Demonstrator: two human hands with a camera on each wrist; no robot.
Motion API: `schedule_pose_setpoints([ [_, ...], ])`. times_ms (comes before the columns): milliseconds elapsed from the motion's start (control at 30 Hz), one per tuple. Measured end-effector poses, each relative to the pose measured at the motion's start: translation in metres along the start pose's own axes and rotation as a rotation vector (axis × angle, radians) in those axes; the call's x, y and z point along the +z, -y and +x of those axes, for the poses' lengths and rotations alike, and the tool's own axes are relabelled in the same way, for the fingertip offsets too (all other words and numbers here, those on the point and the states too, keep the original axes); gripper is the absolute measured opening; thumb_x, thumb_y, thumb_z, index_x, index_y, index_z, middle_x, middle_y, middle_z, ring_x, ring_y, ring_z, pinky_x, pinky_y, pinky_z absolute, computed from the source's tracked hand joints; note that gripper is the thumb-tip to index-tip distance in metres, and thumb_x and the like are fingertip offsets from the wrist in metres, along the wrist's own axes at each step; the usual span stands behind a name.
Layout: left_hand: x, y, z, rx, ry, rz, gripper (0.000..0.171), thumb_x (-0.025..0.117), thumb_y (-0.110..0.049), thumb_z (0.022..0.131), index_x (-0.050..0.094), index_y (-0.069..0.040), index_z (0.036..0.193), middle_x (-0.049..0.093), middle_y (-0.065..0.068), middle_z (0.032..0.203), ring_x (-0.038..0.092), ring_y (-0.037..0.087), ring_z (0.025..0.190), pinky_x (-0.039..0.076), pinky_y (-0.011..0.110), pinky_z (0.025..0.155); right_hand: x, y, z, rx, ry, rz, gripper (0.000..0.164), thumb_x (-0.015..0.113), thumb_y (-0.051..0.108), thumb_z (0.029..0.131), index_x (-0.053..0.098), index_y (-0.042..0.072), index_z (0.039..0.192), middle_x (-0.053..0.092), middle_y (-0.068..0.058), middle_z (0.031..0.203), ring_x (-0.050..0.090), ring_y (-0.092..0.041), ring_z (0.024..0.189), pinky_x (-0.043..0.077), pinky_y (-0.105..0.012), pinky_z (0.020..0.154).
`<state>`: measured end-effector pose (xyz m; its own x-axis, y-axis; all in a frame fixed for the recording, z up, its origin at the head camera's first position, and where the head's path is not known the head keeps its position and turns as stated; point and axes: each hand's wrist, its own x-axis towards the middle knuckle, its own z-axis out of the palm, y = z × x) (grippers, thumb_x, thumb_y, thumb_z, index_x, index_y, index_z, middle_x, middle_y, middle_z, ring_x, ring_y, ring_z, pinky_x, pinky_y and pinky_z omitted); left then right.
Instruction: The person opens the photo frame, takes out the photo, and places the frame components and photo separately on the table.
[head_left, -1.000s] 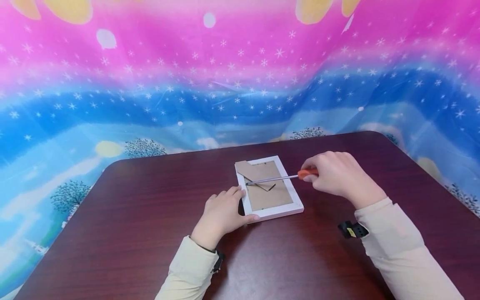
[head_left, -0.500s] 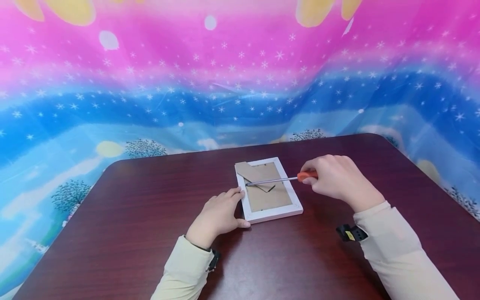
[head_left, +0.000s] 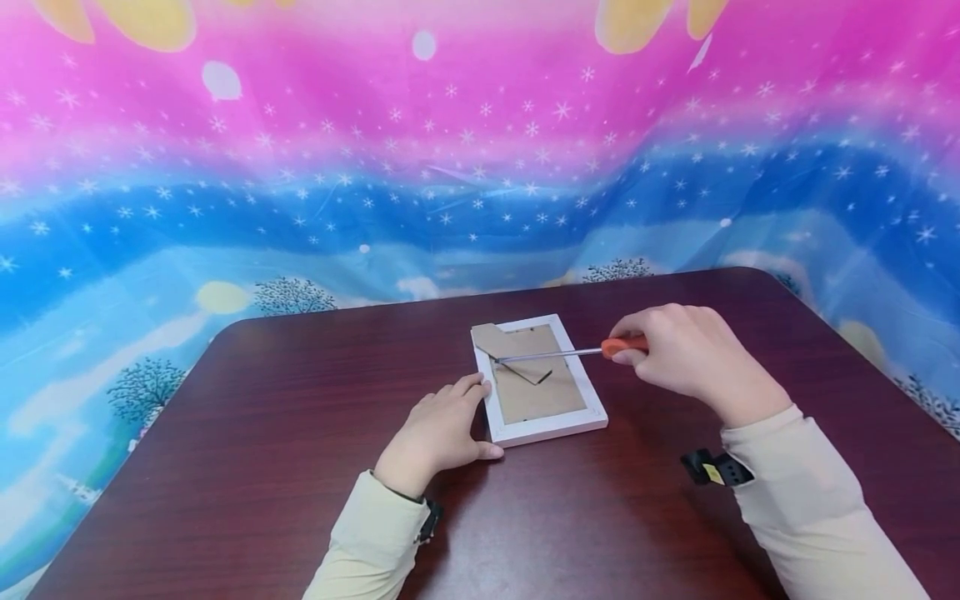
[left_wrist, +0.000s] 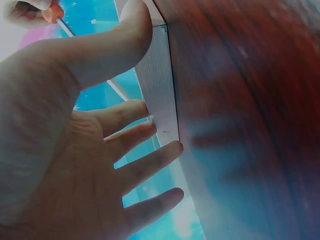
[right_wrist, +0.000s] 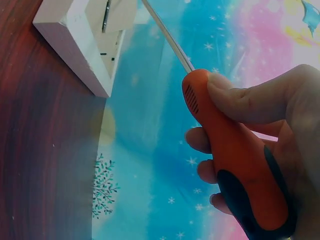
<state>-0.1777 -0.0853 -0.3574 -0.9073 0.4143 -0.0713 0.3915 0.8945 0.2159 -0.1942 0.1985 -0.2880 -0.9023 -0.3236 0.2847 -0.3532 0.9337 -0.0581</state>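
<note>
A white picture frame (head_left: 551, 427) lies back side up on the table, its brown backing board (head_left: 543, 400) and a slanting stand flap (head_left: 498, 340) showing. My right hand (head_left: 690, 358) grips a screwdriver with an orange and black handle (right_wrist: 240, 160). Its metal shaft (head_left: 558, 356) runs left across the backing, and the tip is at the inner left edge of the frame. My left hand (head_left: 435, 429) rests against the frame's left side with fingers spread and extended, the thumb near the front corner. In the left wrist view, the fingertips touch or nearly touch the frame's side wall (left_wrist: 159, 75).
The dark red-brown wooden table (head_left: 262, 467) has rounded far corners. Behind it hangs a pink and blue cloth (head_left: 450, 150) printed with snowflakes and trees. A black strap device (head_left: 716, 468) sits at the right wrist.
The screwdriver tip has shifted slightly away along the frame's inner left edge, and my right hand has moved a little right. My left thumb has drawn back from the frame's front side.
</note>
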Motion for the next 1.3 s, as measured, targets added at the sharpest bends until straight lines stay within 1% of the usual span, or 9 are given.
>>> schedule_pose_setpoints([
  [200,-0.001,-0.001,0.0,-0.005,0.017,-0.017,0.082,0.068,-0.049,0.076,0.04,-0.013,0.144,0.029,0.006,0.157,0.037,0.032,0.135,0.034,0.056,0.108,-0.005,-0.008,-0.001,0.032,-0.049,-0.009,0.013,0.069,0.03,0.078,0.074,0.029,0.091,0.075,0.004,0.074,0.061,-0.015,0.064,0.047,-0.04,0.053],
  [333,0.0,-0.001,0.001,-0.013,0.036,-0.025,0.081,0.067,-0.049,0.077,0.038,-0.014,0.145,0.029,0.005,0.157,0.035,0.031,0.136,0.033,0.055,0.11,-0.005,-0.014,-0.002,0.066,-0.062,-0.005,0.018,0.069,0.034,0.079,0.074,0.027,0.094,0.075,0.001,0.075,0.058,-0.017,0.062,0.046,-0.041,0.052],
  [500,0.001,0.0,0.001,-0.019,0.039,-0.034,0.082,0.067,-0.049,0.077,0.037,-0.014,0.145,0.029,0.004,0.157,0.036,0.031,0.136,0.033,0.055,0.11,-0.004,-0.021,-0.003,0.12,-0.075,0.004,0.023,0.068,0.035,0.079,0.074,0.024,0.099,0.075,-0.004,0.077,0.058,-0.021,0.062,0.046,-0.043,0.053],
  [700,0.001,0.0,0.001,-0.023,0.038,-0.032,0.082,0.067,-0.05,0.077,0.037,-0.014,0.145,0.029,0.004,0.157,0.037,0.03,0.135,0.033,0.056,0.109,-0.003,-0.025,-0.002,0.171,-0.079,0.032,0.028,0.066,0.037,0.081,0.073,0.021,0.104,0.072,-0.006,0.072,0.054,-0.021,0.058,0.041,-0.039,0.047],
  [900,0.001,0.001,0.001,-0.02,0.032,-0.029,0.083,0.067,-0.05,0.077,0.037,-0.015,0.145,0.03,0.004,0.157,0.036,0.03,0.136,0.033,0.055,0.11,-0.001,-0.027,-0.002,0.198,-0.134,0.03,0.028,0.067,0.031,0.079,0.072,0.018,0.104,0.071,-0.01,0.069,0.051,-0.022,0.053,0.039,-0.038,0.042],
  [1100,0.0,0.0,0.0,-0.014,0.016,-0.025,0.083,0.068,-0.05,0.076,0.039,-0.014,0.144,0.033,0.004,0.156,0.036,0.029,0.136,0.032,0.055,0.11,0.0,-0.029,-0.003,0.231,-0.154,0.047,0.03,0.067,0.029,0.08,0.071,0.015,0.105,0.072,-0.015,0.073,0.051,-0.024,0.054,0.04,-0.04,0.043],
  [1300,0.001,0.0,0.0,-0.023,0.007,-0.011,0.082,0.068,-0.051,0.075,0.04,-0.015,0.143,0.034,0.004,0.155,0.037,0.029,0.135,0.032,0.054,0.111,-0.001,-0.027,-0.003,0.236,-0.152,0.06,0.029,0.067,0.028,0.08,0.071,0.014,0.105,0.072,-0.015,0.073,0.052,-0.024,0.054,0.041,-0.041,0.044],
])
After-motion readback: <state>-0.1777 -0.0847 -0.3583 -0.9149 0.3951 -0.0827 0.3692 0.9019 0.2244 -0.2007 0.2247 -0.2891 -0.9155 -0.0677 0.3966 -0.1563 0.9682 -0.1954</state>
